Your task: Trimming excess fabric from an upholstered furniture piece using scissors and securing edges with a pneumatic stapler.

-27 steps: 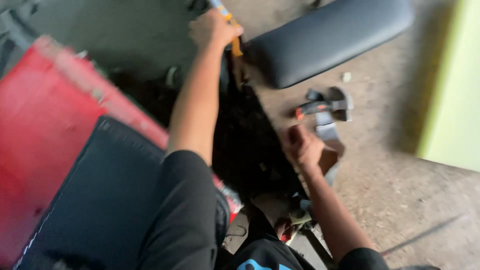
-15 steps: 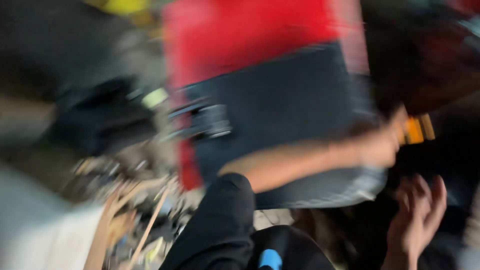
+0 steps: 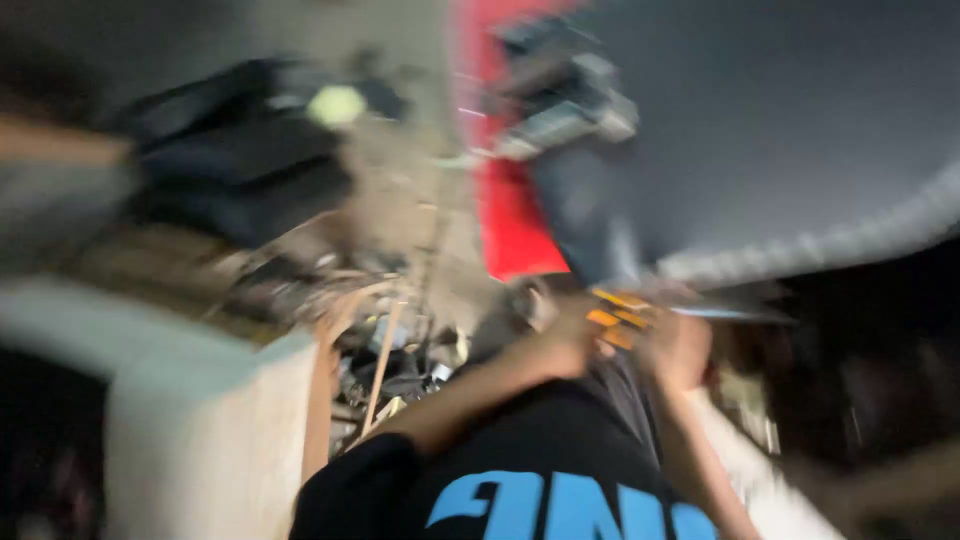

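Frame heavily blurred. I judged step: both hands gripping orange-handled tool (image 3: 618, 318) at centre, 5 o'clock of dark padded panel (image 3: 780, 150). Left hand (image 3: 568, 338) curled on handle; right hand (image 3: 678, 348) met it from 3 o'clock, closure unclear. Red sheet (image 3: 510, 220) at 12. Next move, I judged, needed steadier grip.

Matt dark padded panel (image 3: 800, 130); glossy orange-handled tool (image 3: 618, 318).

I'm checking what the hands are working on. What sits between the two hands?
In the head view, an orange-handled tool lies between the left hand and right hand, both touching it. Blur hides its kind.
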